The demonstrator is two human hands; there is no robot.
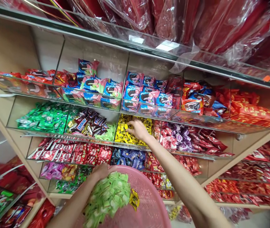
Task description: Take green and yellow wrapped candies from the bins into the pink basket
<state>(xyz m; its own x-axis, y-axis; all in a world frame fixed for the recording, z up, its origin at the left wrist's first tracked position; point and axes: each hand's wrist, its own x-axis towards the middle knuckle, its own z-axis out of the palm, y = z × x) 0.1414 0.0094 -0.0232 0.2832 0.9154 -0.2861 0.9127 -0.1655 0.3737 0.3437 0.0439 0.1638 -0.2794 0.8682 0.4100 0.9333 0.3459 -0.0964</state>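
Observation:
My left hand (103, 171) grips the far rim of a pink plastic basket (152, 186), its fingers wrapped over the edge. Inside the basket lies a heap of light-green wrapped candies (112, 193), with a few yellow-wrapped candies (134, 199) to their right. My right hand (138, 129) reaches into a shelf compartment, over a pile of yellow-and-black wrapped candies (122, 134). Its thumb and fingers are curved and apart, touching or just above the pile; no candy shows between them. The fingertips are partly hidden among the wrappers.
Snickers bars (84, 123) and green-wrapped sweets (47, 117) fill compartments to the left. Pink and purple candies (177, 136) lie to the right. A glass shelf edge (135, 109) with blue-pink cookie packs (146, 95) runs above my right hand. Red bags (172, 19) hang overhead.

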